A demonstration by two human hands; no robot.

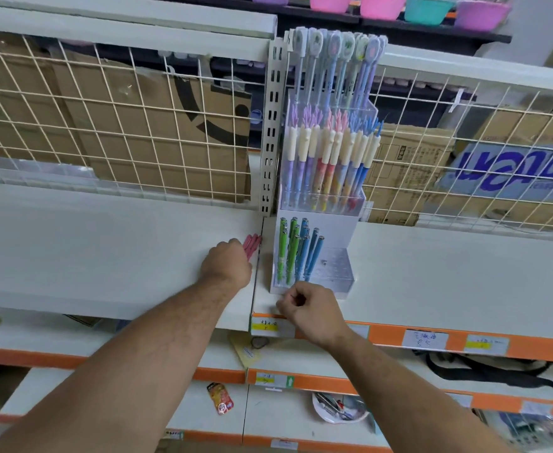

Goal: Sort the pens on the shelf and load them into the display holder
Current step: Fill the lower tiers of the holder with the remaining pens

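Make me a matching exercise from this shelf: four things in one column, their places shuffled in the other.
Things:
1. pink pens
2. green pens
3. blue pens
4. plastic bowls

Places:
A. top shelf, above the display holder
B. gripped in the left hand
C. holder's lowest tier, left side
D. holder's lowest tier, right of the green ones

Pairs: 1-B, 2-C, 3-D, 4-A
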